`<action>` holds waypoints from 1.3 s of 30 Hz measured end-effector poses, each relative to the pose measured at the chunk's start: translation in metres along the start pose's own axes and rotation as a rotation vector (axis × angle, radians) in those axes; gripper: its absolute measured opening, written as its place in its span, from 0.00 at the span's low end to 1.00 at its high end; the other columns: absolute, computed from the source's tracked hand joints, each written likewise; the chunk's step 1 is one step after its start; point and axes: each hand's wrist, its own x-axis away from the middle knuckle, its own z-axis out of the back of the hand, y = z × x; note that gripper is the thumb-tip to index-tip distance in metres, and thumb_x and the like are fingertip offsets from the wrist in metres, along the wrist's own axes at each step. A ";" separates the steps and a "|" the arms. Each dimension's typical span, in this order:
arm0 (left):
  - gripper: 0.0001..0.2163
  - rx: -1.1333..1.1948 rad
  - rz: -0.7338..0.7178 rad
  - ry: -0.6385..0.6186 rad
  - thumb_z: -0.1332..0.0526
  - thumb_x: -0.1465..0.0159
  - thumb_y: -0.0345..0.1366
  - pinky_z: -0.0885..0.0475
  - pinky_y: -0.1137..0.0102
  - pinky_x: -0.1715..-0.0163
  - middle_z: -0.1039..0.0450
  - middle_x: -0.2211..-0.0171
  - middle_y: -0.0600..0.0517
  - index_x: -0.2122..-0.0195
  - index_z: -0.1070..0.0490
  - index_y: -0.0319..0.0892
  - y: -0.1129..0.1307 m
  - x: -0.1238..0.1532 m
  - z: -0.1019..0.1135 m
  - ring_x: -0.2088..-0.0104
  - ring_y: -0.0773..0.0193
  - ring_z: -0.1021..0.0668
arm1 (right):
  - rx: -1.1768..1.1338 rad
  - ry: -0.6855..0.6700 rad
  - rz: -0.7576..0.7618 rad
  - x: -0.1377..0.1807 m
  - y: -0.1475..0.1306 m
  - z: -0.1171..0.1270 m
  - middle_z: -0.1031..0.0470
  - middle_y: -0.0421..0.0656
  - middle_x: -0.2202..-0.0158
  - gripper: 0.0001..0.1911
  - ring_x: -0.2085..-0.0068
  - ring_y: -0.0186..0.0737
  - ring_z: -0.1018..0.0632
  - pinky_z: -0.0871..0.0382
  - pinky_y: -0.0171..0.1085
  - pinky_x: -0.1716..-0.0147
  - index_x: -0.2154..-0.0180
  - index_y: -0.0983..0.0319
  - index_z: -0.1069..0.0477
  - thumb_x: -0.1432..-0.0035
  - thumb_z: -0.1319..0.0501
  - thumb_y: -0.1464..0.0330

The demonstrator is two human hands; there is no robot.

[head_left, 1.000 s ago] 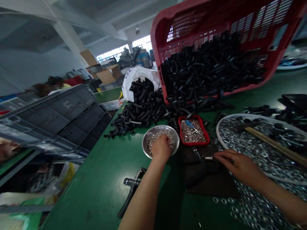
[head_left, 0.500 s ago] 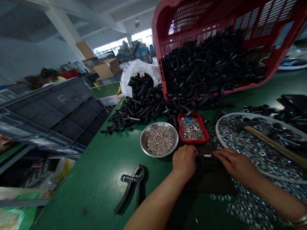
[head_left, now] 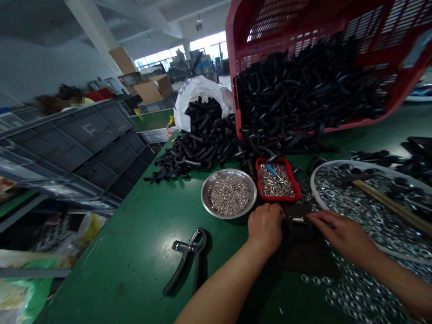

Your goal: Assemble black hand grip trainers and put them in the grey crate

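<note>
Between my hands lies a dark hand grip strengthener (head_left: 300,231) over a dark mat (head_left: 297,258), its small bright spring (head_left: 298,220) showing on the far side. My left hand (head_left: 266,227) is closed on its left end, the fingertips partly hidden. At the right end of the spring, the thumb and fingers of my right hand (head_left: 337,229) are pinched together on the strengthener. Another hand grip strengthener (head_left: 189,254), grey and black with its spring fitted, rests on the green table (head_left: 135,252) left of my left forearm.
Beyond my hands stand a steel bowl of small metal parts (head_left: 204,202) and a red tray of pins (head_left: 297,194) with a blue-handled screwdriver (head_left: 272,170). A hammer (head_left: 388,200) lies across a wide basin of metal rings (head_left: 313,180). A red crate (head_left: 232,85) of black handles tilts behind.
The view has shifted a little, so the table and its contents appear slightly farther right. Both hands keep their hold on the strengthener, with no clear movement of it.
</note>
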 end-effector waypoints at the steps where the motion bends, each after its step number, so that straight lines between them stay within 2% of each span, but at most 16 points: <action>1: 0.06 0.001 -0.001 0.010 0.49 0.37 0.37 0.36 0.71 0.69 0.31 0.66 0.54 0.64 0.34 0.45 0.000 0.000 0.000 0.65 0.63 0.29 | 0.022 0.014 0.013 0.001 0.000 -0.001 0.24 0.42 0.65 0.16 0.65 0.42 0.23 0.29 0.39 0.66 0.66 0.58 0.27 0.44 0.51 0.59; 9: 0.06 0.013 0.000 0.024 0.48 0.38 0.37 0.37 0.71 0.69 0.31 0.66 0.54 0.64 0.35 0.45 0.000 0.001 -0.001 0.65 0.63 0.29 | 0.270 0.118 0.256 0.000 0.001 -0.005 0.25 0.43 0.67 0.14 0.66 0.39 0.24 0.30 0.37 0.67 0.65 0.61 0.29 0.41 0.52 0.65; 14: 0.06 -0.001 -0.003 0.044 0.49 0.38 0.37 0.36 0.70 0.71 0.31 0.67 0.54 0.64 0.35 0.45 0.000 0.001 -0.002 0.66 0.62 0.29 | 0.491 0.130 0.413 0.002 -0.002 -0.002 0.27 0.46 0.67 0.12 0.66 0.42 0.26 0.31 0.38 0.68 0.64 0.65 0.30 0.44 0.51 0.74; 18: 0.06 -0.014 -0.001 0.045 0.48 0.38 0.37 0.36 0.70 0.71 0.31 0.67 0.53 0.65 0.35 0.44 0.002 0.003 -0.004 0.66 0.62 0.29 | 0.603 0.052 0.435 0.000 -0.014 0.003 0.28 0.47 0.70 0.15 0.70 0.42 0.26 0.32 0.36 0.76 0.66 0.64 0.29 0.52 0.50 0.80; 20: 0.06 -0.011 0.004 0.050 0.48 0.38 0.37 0.36 0.70 0.70 0.31 0.67 0.53 0.65 0.35 0.44 0.002 0.003 -0.005 0.66 0.62 0.29 | 0.611 -0.007 0.423 -0.004 -0.017 0.005 0.28 0.46 0.71 0.16 0.70 0.42 0.26 0.32 0.37 0.75 0.68 0.64 0.29 0.55 0.50 0.82; 22: 0.06 0.012 0.010 0.051 0.49 0.38 0.37 0.36 0.70 0.70 0.31 0.66 0.52 0.65 0.34 0.44 0.001 0.002 -0.004 0.65 0.62 0.29 | 0.570 -0.077 0.396 -0.007 -0.015 0.008 0.28 0.45 0.72 0.15 0.69 0.43 0.26 0.30 0.39 0.73 0.69 0.63 0.28 0.53 0.49 0.81; 24: 0.06 0.075 0.019 0.047 0.48 0.38 0.37 0.37 0.70 0.69 0.30 0.66 0.52 0.65 0.33 0.44 0.001 0.001 0.000 0.65 0.61 0.29 | 0.475 -0.112 0.366 -0.010 -0.013 0.011 0.26 0.45 0.69 0.12 0.67 0.43 0.25 0.29 0.41 0.70 0.66 0.62 0.28 0.48 0.48 0.76; 28: 0.05 0.398 -0.009 -0.027 0.46 0.40 0.35 0.38 0.71 0.67 0.30 0.68 0.53 0.67 0.32 0.43 -0.002 -0.003 0.017 0.66 0.64 0.30 | 0.148 -0.001 0.279 -0.016 -0.027 0.016 0.26 0.44 0.60 0.14 0.59 0.42 0.25 0.29 0.42 0.62 0.57 0.58 0.29 0.42 0.48 0.64; 30: 0.06 0.700 -0.017 -0.160 0.45 0.41 0.37 0.38 0.73 0.70 0.32 0.72 0.54 0.69 0.33 0.41 -0.004 -0.005 0.026 0.71 0.68 0.32 | -0.077 0.026 0.233 -0.019 -0.042 0.018 0.26 0.43 0.60 0.14 0.58 0.40 0.26 0.30 0.39 0.60 0.58 0.57 0.28 0.41 0.48 0.63; 33: 0.09 1.177 0.063 -0.441 0.43 0.43 0.40 0.42 0.77 0.77 0.37 0.76 0.56 0.71 0.35 0.39 -0.009 -0.007 0.036 0.78 0.74 0.36 | -0.357 0.007 0.173 -0.026 -0.061 0.018 0.26 0.43 0.63 0.11 0.62 0.38 0.25 0.30 0.36 0.62 0.63 0.58 0.26 0.43 0.45 0.62; 36: 0.13 1.478 0.181 -0.607 0.38 0.47 0.42 0.44 0.79 0.80 0.38 0.75 0.55 0.72 0.36 0.37 -0.013 -0.007 0.036 0.78 0.75 0.36 | -0.479 -0.035 0.148 -0.031 -0.068 0.017 0.26 0.42 0.66 0.10 0.64 0.36 0.25 0.31 0.34 0.65 0.67 0.59 0.26 0.45 0.43 0.62; 39: 0.15 1.666 0.261 -0.678 0.35 0.51 0.43 0.46 0.81 0.82 0.39 0.75 0.56 0.72 0.37 0.37 -0.013 -0.005 0.031 0.78 0.76 0.36 | -0.507 -0.104 0.154 -0.034 -0.070 0.018 0.27 0.42 0.68 0.09 0.66 0.35 0.26 0.31 0.33 0.66 0.68 0.60 0.28 0.44 0.44 0.63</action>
